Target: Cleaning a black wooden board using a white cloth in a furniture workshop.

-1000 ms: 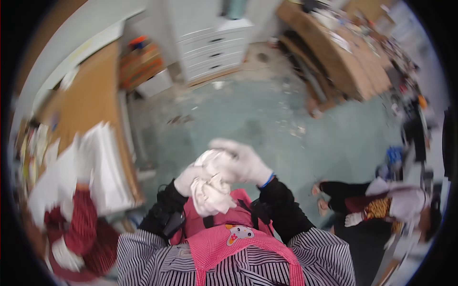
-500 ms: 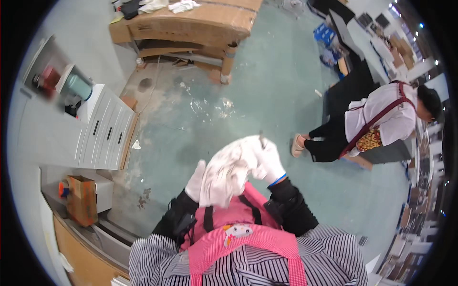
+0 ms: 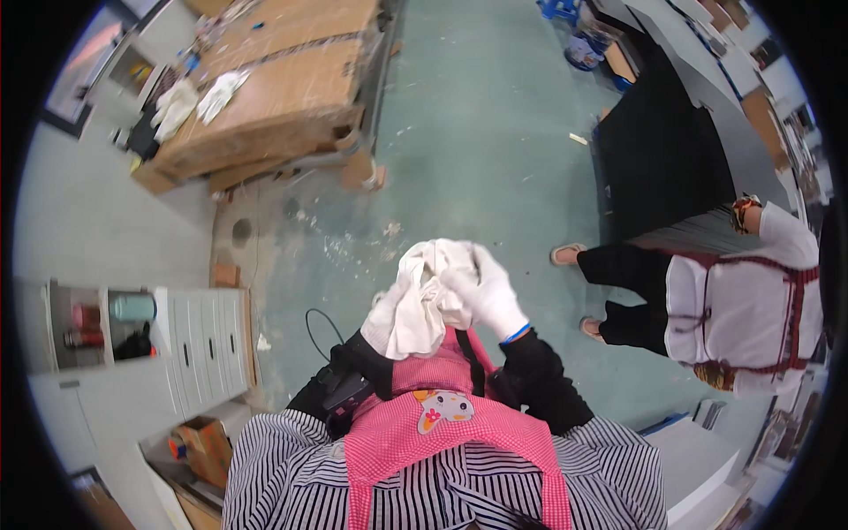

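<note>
A crumpled white cloth [image 3: 422, 309] is bunched up in front of my pink checked apron, held between both hands. My left hand [image 3: 386, 316], in a white glove, is closed on its left side and partly covered by the folds. With its fingers bent into the top of the bundle, my right hand [image 3: 491, 291] grips the cloth from the right; this glove has a blue cuff edge. Some fingertips disappear among the white folds, which look much like the gloves.
A cardboard-covered table [image 3: 291, 79] with white cloths [image 3: 221, 95] stands ahead on the left. White drawers [image 3: 205, 340] and shelves with a teal container [image 3: 132, 307] line the left side. At right another person [image 3: 733, 309] stands beside a black-sided bench [image 3: 662, 168].
The cloth has gone from hanging spread between my hands to a tighter bundle, with my hands nearer each other. My view has turned, and the person at right has changed posture.
</note>
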Available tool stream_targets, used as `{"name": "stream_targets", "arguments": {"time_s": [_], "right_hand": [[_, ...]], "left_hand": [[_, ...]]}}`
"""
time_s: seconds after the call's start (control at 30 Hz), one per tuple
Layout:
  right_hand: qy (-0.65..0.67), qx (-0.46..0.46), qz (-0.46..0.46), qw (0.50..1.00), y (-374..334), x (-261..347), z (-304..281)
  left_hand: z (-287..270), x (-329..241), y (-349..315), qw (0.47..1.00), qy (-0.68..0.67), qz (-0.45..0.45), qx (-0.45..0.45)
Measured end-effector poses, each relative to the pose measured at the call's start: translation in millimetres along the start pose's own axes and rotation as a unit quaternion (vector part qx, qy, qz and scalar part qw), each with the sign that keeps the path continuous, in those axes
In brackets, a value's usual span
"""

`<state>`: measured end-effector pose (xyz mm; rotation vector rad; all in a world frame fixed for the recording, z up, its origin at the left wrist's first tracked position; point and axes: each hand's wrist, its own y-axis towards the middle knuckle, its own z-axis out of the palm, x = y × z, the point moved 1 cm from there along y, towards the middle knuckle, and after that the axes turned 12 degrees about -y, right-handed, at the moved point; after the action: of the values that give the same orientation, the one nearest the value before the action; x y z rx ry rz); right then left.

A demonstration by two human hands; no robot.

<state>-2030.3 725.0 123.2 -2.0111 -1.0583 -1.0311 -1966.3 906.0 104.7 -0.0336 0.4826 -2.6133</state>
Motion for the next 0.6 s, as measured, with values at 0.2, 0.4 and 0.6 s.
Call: {"name": "stream_targets", "arguments": {"time_s": [0.2,0.4,0.6], "right_hand": [[0.13,-0.116,0.077,0.982,116.6,-24.8,-39.0],[0.064,-0.153,0.187,0.968,279.2,-38.3,-109.4],[-0.022,-0.232,0.26,0.937,429.0,-36.1,-200.8]], "left_hand": [[30.5,-12.3,156.3,0.968,-0.062,-0.24,0.028],[83.1,-66.6,366.5,0.963,0.044,-0.263,0.045],[186.3,-107.5,547.4,0.939,0.162,-0.293,0.075]]}}
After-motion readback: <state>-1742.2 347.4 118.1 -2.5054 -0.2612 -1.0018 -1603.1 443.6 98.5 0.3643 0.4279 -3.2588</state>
